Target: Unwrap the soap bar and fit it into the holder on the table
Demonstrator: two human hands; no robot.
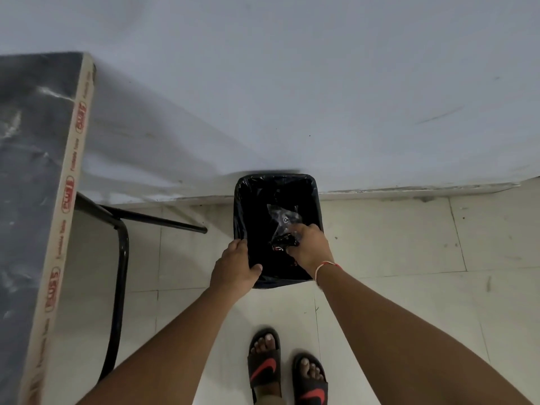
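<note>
Wrapper (pixel 283 244) from the soap (crumpled, dark) sits pinched in the right hand (pixel 309 247), over the black-lined bin (pixel 317 211) against the wall. Left hand (pixel 235 268) grips the bin's near-left rim.

Red "FUJI" logos along table edge (pixel 70 197)

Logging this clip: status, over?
Left hand grips black-lined bin rim. Right hand holds crumpled dark wrapper over bin. Soap, holder not in view.

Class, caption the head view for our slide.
Right hand drops crumpled wrapper into lined bin; left hand grips its rim.
</note>
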